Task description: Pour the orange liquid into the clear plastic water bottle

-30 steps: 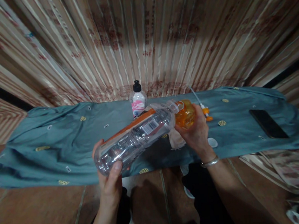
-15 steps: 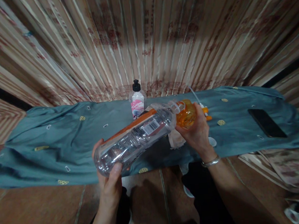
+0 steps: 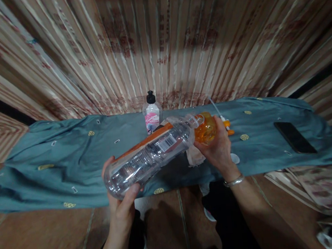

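Observation:
A large clear plastic bottle [image 3: 146, 161] with an orange-edged label and a barcode is tilted, its neck up to the right. My left hand [image 3: 122, 199] is closed round its base end. My right hand [image 3: 219, 146], with a bracelet on the wrist, is closed round a smaller bottle [image 3: 206, 128] of orange liquid. The two bottle mouths meet; the exact contact is too small to tell. Beyond the large bottle stands a clear bottle [image 3: 152, 116] with a pink label and black cap. A pale cloth-like item [image 3: 195, 155] lies below the necks.
An orange and white pump top [image 3: 227, 123] with a thin tube lies right of my right hand, near a small white round piece [image 3: 235, 158]. A black phone [image 3: 295, 137] rests on the teal cloth [image 3: 262, 150] at the right. Striped curtains hang behind.
Both hands and both bottles are in nearly the same pose. The view has shifted very slightly.

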